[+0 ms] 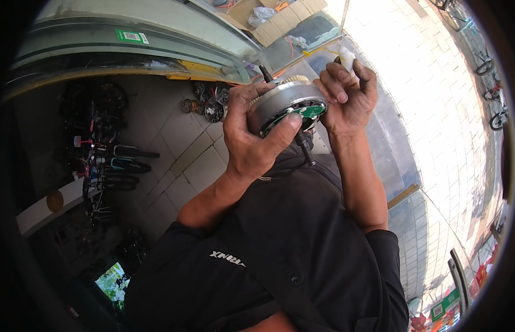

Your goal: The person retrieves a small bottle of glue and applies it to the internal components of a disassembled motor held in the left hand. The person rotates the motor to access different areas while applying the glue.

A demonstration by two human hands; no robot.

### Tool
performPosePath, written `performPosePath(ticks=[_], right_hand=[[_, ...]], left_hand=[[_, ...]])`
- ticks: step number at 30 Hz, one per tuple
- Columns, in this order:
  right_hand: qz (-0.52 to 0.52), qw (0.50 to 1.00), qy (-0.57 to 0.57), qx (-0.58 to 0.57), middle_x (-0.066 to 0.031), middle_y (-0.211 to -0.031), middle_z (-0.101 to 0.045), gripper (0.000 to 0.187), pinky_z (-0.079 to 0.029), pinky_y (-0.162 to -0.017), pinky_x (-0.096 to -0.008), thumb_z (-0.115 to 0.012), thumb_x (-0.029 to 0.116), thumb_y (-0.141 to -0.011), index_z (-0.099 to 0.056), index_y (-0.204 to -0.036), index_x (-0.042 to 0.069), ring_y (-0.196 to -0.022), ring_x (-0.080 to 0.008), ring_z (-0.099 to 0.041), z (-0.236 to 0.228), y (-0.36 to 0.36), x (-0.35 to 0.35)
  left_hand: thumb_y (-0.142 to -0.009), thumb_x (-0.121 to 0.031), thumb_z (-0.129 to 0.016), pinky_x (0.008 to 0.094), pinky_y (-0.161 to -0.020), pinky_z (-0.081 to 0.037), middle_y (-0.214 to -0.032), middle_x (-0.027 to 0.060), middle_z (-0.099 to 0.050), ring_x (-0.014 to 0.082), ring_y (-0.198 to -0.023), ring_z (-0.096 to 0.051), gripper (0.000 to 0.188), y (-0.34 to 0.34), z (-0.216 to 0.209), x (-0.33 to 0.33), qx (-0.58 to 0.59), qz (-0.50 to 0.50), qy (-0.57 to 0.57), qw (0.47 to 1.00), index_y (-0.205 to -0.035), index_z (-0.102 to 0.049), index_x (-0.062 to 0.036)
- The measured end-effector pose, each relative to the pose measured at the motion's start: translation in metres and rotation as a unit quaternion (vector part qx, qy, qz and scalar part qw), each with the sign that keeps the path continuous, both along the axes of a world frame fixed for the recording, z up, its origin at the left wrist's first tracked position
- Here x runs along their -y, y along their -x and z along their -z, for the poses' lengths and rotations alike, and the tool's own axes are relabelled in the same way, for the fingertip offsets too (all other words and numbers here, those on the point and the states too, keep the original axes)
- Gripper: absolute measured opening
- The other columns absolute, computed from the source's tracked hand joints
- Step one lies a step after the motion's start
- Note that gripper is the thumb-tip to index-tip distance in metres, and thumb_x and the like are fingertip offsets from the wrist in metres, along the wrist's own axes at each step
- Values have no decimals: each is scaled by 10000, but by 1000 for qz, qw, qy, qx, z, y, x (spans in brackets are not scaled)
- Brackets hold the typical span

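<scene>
i see my left hand [252, 133] gripping a round silver hub motor [288, 105] w/ green circuit board, held up at chest height; right hand [348, 97] clenched round a small white tube [346, 57] just beside motor's rim.

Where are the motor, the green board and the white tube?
motor [279, 99], head view, on its grey metal rim.
green board [311, 110], head view, on the board's face inside the motor.
white tube [346, 57], head view, on its body above the right hand's fingers.
</scene>
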State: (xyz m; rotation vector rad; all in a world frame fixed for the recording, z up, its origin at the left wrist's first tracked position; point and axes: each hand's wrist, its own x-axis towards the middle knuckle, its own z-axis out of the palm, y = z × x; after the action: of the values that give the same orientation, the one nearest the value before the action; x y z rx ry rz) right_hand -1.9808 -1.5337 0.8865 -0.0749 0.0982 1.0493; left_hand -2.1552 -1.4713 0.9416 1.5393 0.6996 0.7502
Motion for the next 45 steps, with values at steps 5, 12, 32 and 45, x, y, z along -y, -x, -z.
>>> performPosePath(ticks=[5, 12, 32, 45], right_hand=[[3, 1000, -17, 10, 12, -780, -562, 278, -351, -520, -219, -570, 298, -1022, -610, -1101, 35, -530, -49, -396, 1, 0, 2], [-2, 1000, -18, 6, 6, -784, -563, 288, -348, -524, -220, -573, 289, -1019, -624, -1115, 23, -533, -52, -390, -3, 1, 8], [17, 996, -52, 73, 12, -763, -566, 355, -328, -523, -224, -567, 293, -1024, -658, -1171, -17, -521, -54, -374, -24, -20, 12], [-32, 993, -40, 107, -14, -741, -634, 266, -338, -553, -258, -637, 347, -960, -654, -1010, 87, -497, -78, -418, -39, -21, 24]], left_hand=[[-800, -110, -834, 385, -1030, -489, -1239, 131, -557, 227, -1174, -582, 529, -4, -8, 5, -2, -9, -6, 1000, -1255, -589, 5], [-768, -119, -838, 420, -1092, -441, -1259, 154, -566, 266, -1208, -566, 535, -1, -4, 5, 9, -9, -73, 997, -1231, -603, 8], [-715, -174, -923, 388, -1029, -489, -1300, 167, -516, 250, -1211, -554, 635, -18, -2, -8, 72, 40, -174, 981, -1233, -586, -28], [-771, -235, -889, 423, -1088, -423, -1294, 169, -514, 274, -1273, -505, 584, -7, -2, 15, 123, 14, -124, 985, -1228, -575, -51]])
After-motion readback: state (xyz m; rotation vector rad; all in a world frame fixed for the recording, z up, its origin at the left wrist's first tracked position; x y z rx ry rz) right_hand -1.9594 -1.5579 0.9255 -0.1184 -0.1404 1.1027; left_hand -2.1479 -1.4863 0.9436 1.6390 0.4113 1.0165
